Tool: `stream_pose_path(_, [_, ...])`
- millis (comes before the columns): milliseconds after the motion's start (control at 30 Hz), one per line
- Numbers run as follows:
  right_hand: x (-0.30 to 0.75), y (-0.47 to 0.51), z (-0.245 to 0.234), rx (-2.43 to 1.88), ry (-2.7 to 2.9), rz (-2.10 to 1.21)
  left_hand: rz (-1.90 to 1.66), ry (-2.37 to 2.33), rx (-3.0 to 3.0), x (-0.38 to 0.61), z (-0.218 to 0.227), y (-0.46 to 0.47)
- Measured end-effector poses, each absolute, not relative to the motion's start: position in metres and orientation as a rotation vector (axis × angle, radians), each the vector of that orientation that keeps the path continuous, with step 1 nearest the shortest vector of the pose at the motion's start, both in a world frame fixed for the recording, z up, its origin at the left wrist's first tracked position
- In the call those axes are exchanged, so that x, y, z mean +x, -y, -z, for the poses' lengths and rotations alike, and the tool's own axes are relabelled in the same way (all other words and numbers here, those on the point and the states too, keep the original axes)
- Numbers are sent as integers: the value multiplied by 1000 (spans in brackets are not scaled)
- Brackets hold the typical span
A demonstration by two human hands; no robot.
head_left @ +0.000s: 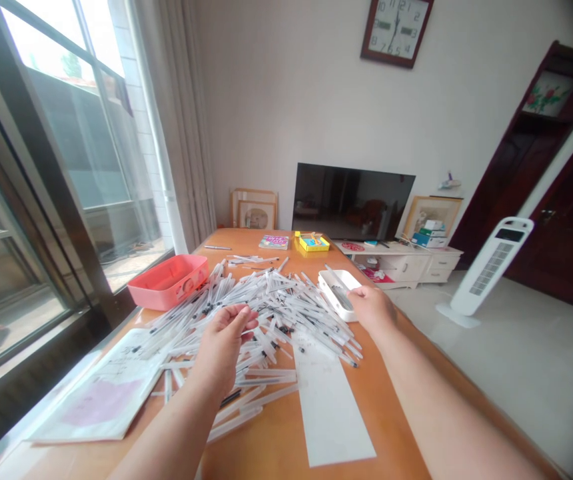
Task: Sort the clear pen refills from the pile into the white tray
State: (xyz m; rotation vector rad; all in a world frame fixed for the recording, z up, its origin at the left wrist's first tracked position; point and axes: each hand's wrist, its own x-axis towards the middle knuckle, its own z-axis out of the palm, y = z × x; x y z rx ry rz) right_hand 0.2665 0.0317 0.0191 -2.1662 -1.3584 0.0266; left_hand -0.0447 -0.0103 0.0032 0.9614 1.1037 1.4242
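My left hand is over the near part of a big heap of clear plastic pen parts, some with black ends. Its fingers are curled in toward the thumb; whatever they hold, if anything, is hidden. On the right, my right hand is closed at the near right rim of a small white tray. A thin greyish stick lies across that tray toward the fingers, but I cannot tell whether they grip it. Small dark bits lie inside the tray. Below the heap lies a long white paper strip.
A pink-red plastic bin stands at the left table edge, near a booklet. Farther back are a single pen, a colourful small book and a yellow box. A white tower fan stands on the floor to the right.
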Motion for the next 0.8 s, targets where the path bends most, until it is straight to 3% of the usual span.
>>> stream_pose_path(267, [295, -49, -6, -2468, 1363, 98, -1420, -1111, 962, -43, -4, 12])
stream_pose_path(800, [296, -52, -6, -2537, 1435, 85, -1428, -1142, 965, -45, -3, 11])
